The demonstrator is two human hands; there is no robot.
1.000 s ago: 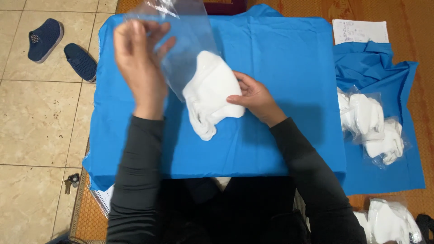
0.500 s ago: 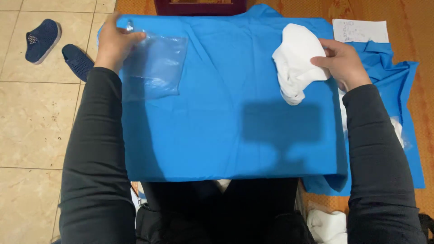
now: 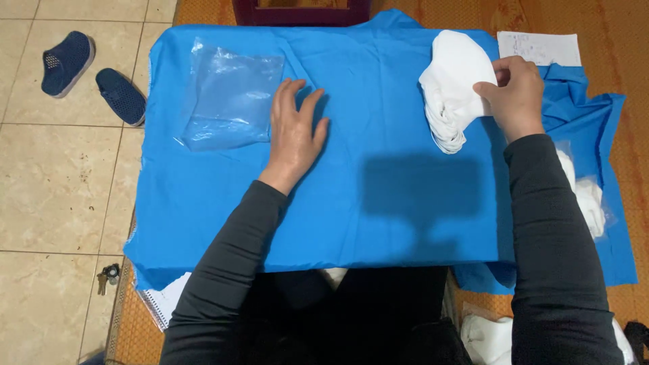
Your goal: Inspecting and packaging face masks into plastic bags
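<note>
Right hand (image 3: pixel 515 91) grips white garment (image 3: pixel 454 88) — left hand (image 3: pixel 294 132) flat

Under my left hand (image 3: pixel 294 135) the blue cloth (image 3: pixel 378 196) is matt, smooth woven fabric with soft creases. Just beside it lies a clear plastic bag (image 3: pixel 230 101), thin, glossy and wrinkled. My right hand (image 3: pixel 514 94) pinches a white bundle (image 3: pixel 453 88), soft matt cloth, ribbed along its edge, knitted perhaps. The floor tiles (image 3: pixel 61 189) look glazed, faintly shiny; the mat (image 3: pixel 615 61) beneath seems woven straw.
</note>
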